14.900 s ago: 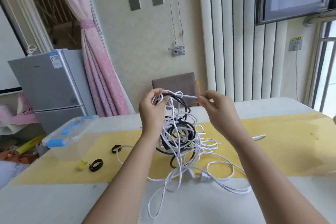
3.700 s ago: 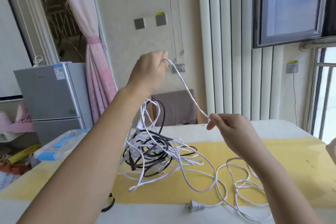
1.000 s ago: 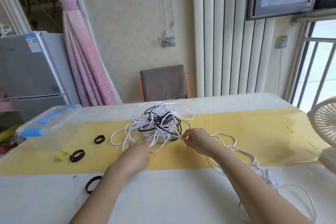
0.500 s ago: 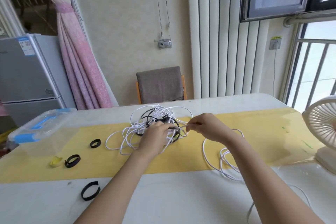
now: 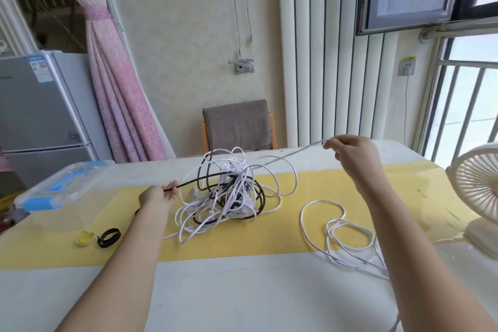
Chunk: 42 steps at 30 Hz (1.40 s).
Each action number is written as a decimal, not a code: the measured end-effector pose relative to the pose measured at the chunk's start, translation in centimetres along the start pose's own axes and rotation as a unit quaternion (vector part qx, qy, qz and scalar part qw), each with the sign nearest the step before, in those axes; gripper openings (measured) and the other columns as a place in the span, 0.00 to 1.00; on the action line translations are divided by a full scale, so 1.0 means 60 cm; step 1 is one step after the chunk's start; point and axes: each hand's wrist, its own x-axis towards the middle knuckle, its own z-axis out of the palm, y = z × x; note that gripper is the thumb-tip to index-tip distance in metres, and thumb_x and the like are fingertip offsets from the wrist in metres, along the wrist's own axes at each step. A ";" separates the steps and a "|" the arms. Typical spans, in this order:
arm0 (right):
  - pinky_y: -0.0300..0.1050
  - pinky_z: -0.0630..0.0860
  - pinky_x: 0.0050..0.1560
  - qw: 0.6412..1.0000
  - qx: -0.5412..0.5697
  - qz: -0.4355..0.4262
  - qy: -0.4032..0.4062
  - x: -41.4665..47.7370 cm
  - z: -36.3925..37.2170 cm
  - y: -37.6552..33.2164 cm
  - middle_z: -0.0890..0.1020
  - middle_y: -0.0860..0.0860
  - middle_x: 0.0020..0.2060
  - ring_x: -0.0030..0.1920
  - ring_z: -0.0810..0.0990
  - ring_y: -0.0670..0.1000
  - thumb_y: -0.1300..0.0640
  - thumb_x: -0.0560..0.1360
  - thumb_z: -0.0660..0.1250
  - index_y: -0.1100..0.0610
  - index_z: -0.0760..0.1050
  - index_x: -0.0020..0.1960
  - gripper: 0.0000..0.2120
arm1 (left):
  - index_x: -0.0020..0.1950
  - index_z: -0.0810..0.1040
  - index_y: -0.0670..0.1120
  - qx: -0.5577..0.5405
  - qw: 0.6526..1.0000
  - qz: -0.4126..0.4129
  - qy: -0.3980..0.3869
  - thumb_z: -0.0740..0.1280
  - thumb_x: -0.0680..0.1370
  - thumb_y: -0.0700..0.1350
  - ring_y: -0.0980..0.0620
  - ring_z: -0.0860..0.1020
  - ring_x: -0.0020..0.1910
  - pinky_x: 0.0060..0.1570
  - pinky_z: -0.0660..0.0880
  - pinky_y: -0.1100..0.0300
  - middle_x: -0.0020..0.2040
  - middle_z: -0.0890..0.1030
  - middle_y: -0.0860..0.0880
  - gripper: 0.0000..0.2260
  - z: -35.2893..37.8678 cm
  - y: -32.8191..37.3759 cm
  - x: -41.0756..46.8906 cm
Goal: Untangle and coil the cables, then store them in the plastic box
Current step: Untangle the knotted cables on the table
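- The tangle of cables lies at the centre of the frame on the yellow strip of the desk, between the two hands and a little beyond the left one.
- The left hand, left of centre and low over the desk, pinches a black cable at its fingertips. This strand runs rightward and slightly up into the knot.
- The right hand, at the upper right and raised above the desk, pinches a white cable. It stretches taut, down and to the left, into the top of the tangle.
- The two held strands leave the knot in opposite directions, so their shared axis runs from lower left to upper right across the frame. Judged from this, the coming pull is along that line, hands moving apart.
- The left hand is nearer the tangle; the right stands well apart from it.
- Loose white loops lie on the desk at the lower right, below the right forearm.
- The plastic box sits at the left edge of the frame with its lid on, beyond the left hand and well apart from the tangle.
- Nothing is coiled yet, so storing looks a long way off.
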 end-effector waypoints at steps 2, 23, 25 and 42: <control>0.38 0.63 0.24 0.997 -0.057 0.027 -0.035 0.007 -0.003 0.009 0.73 0.51 0.26 0.21 0.68 0.43 0.62 0.74 0.62 0.58 0.81 0.41 0.09 | 0.38 0.69 0.40 0.000 0.999 -0.011 -0.031 0.55 0.81 0.33 0.59 0.73 0.16 0.18 0.67 0.71 0.26 0.78 0.47 0.13 0.002 0.002 -0.015; 0.37 0.69 0.33 0.947 -0.088 0.037 -0.305 -0.009 0.184 0.082 0.82 0.51 0.35 0.34 0.76 0.47 0.52 0.73 0.71 0.58 0.81 0.48 0.10 | 0.65 0.69 0.49 0.537 0.710 0.367 -0.268 0.70 0.73 0.55 0.53 0.66 0.66 0.58 0.61 0.63 0.63 0.71 0.52 0.23 0.096 -0.110 -0.174; 0.32 0.68 0.27 0.917 -0.135 0.033 -0.374 -0.014 0.189 0.076 0.79 0.48 0.30 0.28 0.75 0.44 0.49 0.75 0.69 0.58 0.79 0.43 0.11 | 0.63 0.71 0.48 0.499 0.728 0.400 -0.247 0.68 0.76 0.52 0.52 0.67 0.65 0.58 0.60 0.64 0.63 0.73 0.52 0.19 0.098 -0.122 -0.174; 0.34 0.59 0.24 0.995 -0.003 -0.060 -0.074 -0.003 0.101 -0.032 0.77 0.48 0.24 0.23 0.66 0.42 0.54 0.75 0.68 0.56 0.82 0.36 0.12 | 0.31 0.65 0.43 0.370 0.874 0.310 -0.059 0.63 0.80 0.44 0.44 0.67 0.35 0.33 0.54 0.51 0.30 0.69 0.43 0.18 0.049 -0.057 -0.070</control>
